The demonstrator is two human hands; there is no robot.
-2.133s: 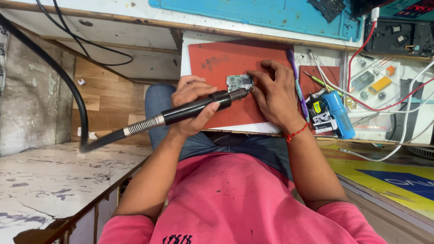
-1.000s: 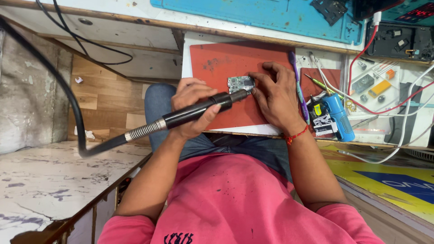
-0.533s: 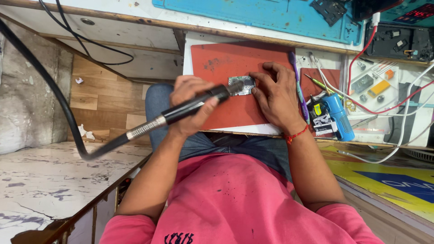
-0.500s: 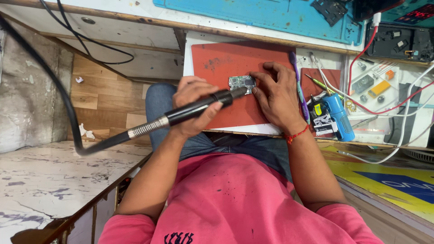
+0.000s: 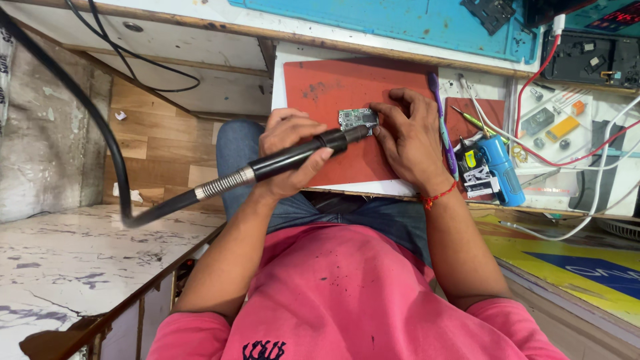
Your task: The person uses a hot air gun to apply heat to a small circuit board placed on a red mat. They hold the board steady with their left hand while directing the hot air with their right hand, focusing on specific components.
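The left hand (image 5: 291,152) is gripping a black hot-air wand (image 5: 300,152), nozzle aimed at a small circuit board (image 5: 358,119); the right hand (image 5: 408,139), fingers spread, is pinning that board steady on the red mat (image 5: 333,87).

Small circuit board (image 5: 358,120): green-grey, rectangular, laid flat on red mat, upper centre of frame, pinned at right edge by fingers. Black handpiece (image 5: 303,153): slim cylinder, tilted from lower left up to right, tip set against board's lower right corner; metal spring collar at rear, thick black hose looped off toward upper left of frame.
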